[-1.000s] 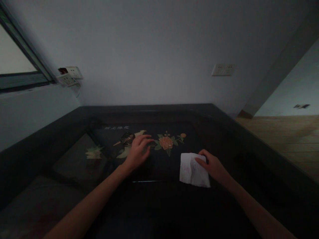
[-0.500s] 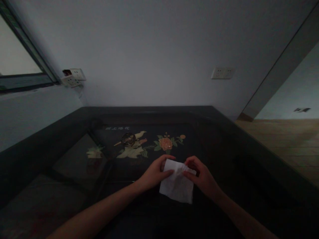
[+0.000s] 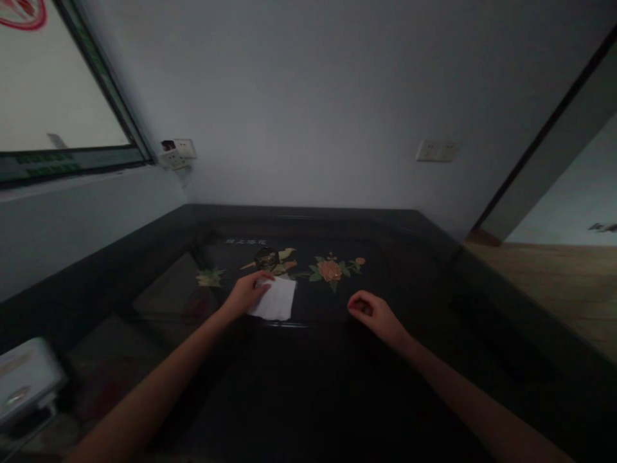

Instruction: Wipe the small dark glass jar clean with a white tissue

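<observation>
My left hand [image 3: 248, 292] is closed on a white tissue [image 3: 277, 299], pinching its left side between thumb and fingers. The sheet spreads out to the right, low over the dark table, and covers part of the bird-and-flower picture. Apart from it, my right hand [image 3: 373, 314] hovers over the table on the right. Its thumb and index finger meet at the tips in a pinch; whether anything small is between them cannot be seen. Just beyond the tissue sits a dark, round, glassy object [image 3: 266, 258].
The glossy dark table [image 3: 308, 386] carries a printed peony [image 3: 330, 271] and mirrors the window. At the lower left is a white device [image 3: 29, 373] with a cable. Behind stands a pale wall with sockets [image 3: 437, 151]; a window [image 3: 62, 83] is on the left.
Both hands were on the tissue; my right hand has let go and stays to the right. My left hand has carried the tissue left and farther away. The view has shifted, bringing in the white device.
</observation>
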### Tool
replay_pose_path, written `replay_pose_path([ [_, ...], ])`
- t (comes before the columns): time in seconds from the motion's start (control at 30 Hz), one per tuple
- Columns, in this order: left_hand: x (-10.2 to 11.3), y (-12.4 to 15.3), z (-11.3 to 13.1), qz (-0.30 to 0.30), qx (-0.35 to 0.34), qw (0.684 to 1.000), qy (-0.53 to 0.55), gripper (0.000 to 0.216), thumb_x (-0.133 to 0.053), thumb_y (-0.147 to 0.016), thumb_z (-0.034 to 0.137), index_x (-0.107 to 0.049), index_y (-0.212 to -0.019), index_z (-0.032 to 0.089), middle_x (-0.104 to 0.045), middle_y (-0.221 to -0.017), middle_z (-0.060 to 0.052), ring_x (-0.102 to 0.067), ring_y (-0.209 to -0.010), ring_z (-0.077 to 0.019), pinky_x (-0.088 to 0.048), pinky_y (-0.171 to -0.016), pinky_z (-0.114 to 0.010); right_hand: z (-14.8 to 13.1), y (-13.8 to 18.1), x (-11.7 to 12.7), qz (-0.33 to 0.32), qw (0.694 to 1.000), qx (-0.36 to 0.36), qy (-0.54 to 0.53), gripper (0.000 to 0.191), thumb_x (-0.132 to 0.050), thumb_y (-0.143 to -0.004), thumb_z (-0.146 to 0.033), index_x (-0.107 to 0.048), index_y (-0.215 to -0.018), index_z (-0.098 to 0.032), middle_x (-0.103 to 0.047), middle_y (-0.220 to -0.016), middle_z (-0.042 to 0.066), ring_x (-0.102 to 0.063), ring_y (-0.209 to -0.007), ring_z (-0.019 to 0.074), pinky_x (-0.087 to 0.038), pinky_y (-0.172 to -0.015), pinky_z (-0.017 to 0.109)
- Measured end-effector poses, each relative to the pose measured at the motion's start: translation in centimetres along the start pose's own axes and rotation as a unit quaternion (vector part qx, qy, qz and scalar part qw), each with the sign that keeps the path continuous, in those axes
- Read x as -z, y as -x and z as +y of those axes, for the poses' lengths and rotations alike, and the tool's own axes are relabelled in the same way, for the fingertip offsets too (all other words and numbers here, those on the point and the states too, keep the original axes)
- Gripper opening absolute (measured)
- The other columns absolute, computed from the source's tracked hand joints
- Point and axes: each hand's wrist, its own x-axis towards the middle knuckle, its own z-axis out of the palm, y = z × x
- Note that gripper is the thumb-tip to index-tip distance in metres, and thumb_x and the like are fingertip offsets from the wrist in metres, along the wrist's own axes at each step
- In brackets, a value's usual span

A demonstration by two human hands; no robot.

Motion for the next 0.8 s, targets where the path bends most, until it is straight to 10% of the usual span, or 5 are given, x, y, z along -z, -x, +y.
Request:
replay_pose_path([
  [0.33,-0.8,0.1,-3.6,0.087,-0.031,0.987,-0.133,0.029,-0.05,-0.086,0.028,-0.069,-0.106,0.018,-0.053,-0.133,-0.015,-0.046,-0.125,-0.0319,-0.035,-0.107,-0.05,-1.0,-1.9,-1.4,-0.007,0.998,0.037,0.046,0.009,-0.058,-0.076,-0.023,-0.063,-0.08,-0.018,-0.059,-0.071,0.0,-0.054,-0.067,0.0153,-0.041,-0.064,0.027],
  [0.5,-3.4,0.1,-2.3,0.025,-0.069,0.987,-0.146,0.041,-0.041,-0.092,0.03,-0.057,-0.127,0.016,-0.056,-0.134,-0.013,-0.05,-0.125,-0.0245,-0.039,-0.107,-0.04,-0.3,-3.1,-2.2,0.009,0.998,0.042,0.054,0.008,-0.058,-0.076,-0.023,-0.064,-0.079,-0.018,-0.061,-0.072,0.001,-0.057,-0.069,0.0162,-0.043,-0.066,0.028],
  [0.8,-3.7,0.9,-1.9,-0.101,-0.046,0.974,-0.196,0.058,-0.029,-0.096,0.046,-0.025,-0.15,0.028,-0.02,-0.159,-0.006,-0.017,-0.146,-0.0307,-0.017,-0.113,-0.058,0.2,-4.8,-4.1,0.029,0.994,0.078,0.076,0.01,-0.056,-0.077,-0.016,-0.065,-0.083,-0.019,-0.065,-0.08,0.002,-0.06,-0.077,0.0173,-0.046,-0.073,0.03],
])
